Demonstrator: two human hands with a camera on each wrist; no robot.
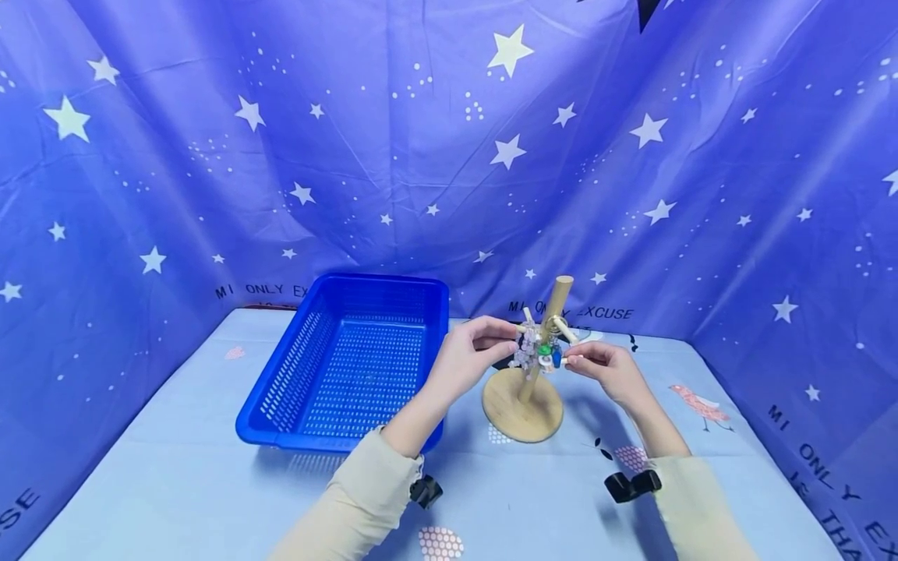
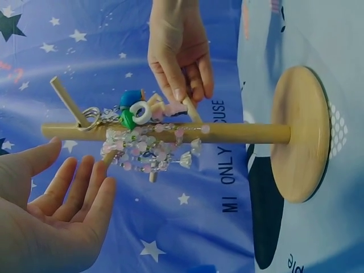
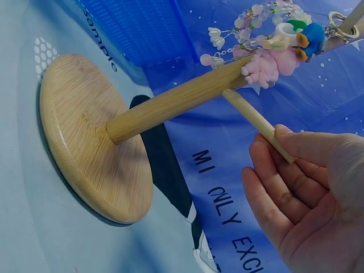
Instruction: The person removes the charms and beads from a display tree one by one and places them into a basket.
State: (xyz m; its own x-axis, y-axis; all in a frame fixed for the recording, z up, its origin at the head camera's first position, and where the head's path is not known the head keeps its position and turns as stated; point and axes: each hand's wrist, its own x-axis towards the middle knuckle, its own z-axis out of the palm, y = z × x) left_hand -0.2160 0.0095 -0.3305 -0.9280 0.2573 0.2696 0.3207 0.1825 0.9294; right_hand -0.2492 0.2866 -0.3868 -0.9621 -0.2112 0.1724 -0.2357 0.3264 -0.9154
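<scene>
- Pinching the end of the lower peg (image 3: 253, 116) between thumb and fingers of right hand (image 1: 609, 372).
- Hovering on opposite side with left hand (image 1: 463, 360), fingers loosely bent and parted from thumb, near a side peg and the pole's top; cannot tell if touching.
- Standing upright on cloth-covered table (image 1: 140, 483), near far edge, right of its middle: wooden peg stand (image 2: 239, 133), round base flat down.
- Looped over upper peg (image 2: 68, 102): metal key rings (image 3: 341, 27).
- Bunched beside the pole, between upper and lower pegs: blue charm (image 3: 311, 41), green charm (image 2: 127, 118), pink animal-shaped charm (image 3: 267, 65).
- Hanging on pole's left-hand side: pink-and-clear beaded strands (image 1: 525, 354) with flower-shaped beads (image 3: 216, 38).
- Sitting left of stand, by table's far edge toward far left corner: blue perforated plastic basket (image 1: 281, 439).
- Wearing pale sleeves (image 1: 372, 483), black wrist mounts (image 1: 426, 491) at both cuffs.
- Hanging behind table's far edge: blue star-print curtain (image 1: 393, 156).
</scene>
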